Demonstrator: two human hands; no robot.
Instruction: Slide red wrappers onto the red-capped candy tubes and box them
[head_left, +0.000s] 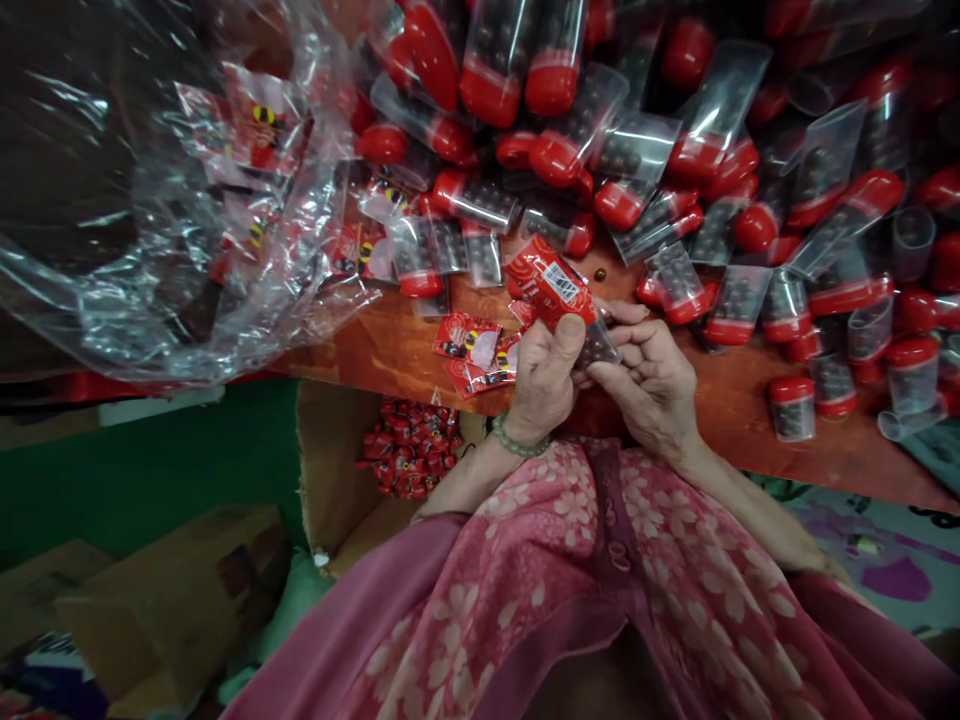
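My left hand (547, 375), with a green bead bracelet at the wrist, is closed around a red printed wrapper with a barcode (551, 285). A clear tube of dark pellets (598, 343) shows at the wrapper's lower right end, between both hands. My right hand (651, 375) pinches at that end with curled fingers; its thumb and fingertips touch the tube. Just left of my hands, several flat red printed wrappers (469, 345) lie on the orange-brown table (375, 345). A single dark pellet (599, 274) lies beyond the wrapper.
Many clear tubes with red caps (720, 110) and dark pellets are heaped across the far and right table. A clear plastic bag (187, 290) holding printed wrappers lies at the left. Below the table edge, a cardboard box (337, 470) contains red wrapped packs (411, 445).
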